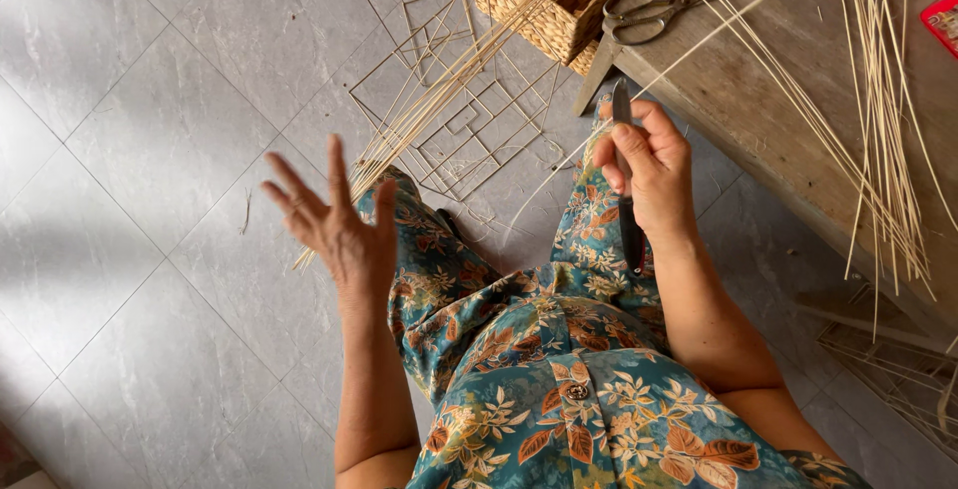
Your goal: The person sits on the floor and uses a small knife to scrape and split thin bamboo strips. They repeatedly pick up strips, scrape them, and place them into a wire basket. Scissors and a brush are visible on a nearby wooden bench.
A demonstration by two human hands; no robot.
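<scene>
My right hand [649, 165] grips a long dark knife [629, 225], blade pointing up past my thumb, handle running down over my lap. A thin bamboo strip [699, 45] runs from near that hand up to the right across the table. My left hand [334, 220] is raised with fingers spread and holds nothing, above my left knee. Behind it, a bundle of thin bamboo strips [439, 90] slants from the floor up toward the woven basket [544, 5].
A grey wooden table [778, 100] at right carries scissors [644, 12] and more loose bamboo strips [883, 120]. Square frames of thin sticks [469, 130] lie on the grey tiled floor [150, 150]. More stick frames [898, 369] lie under the table.
</scene>
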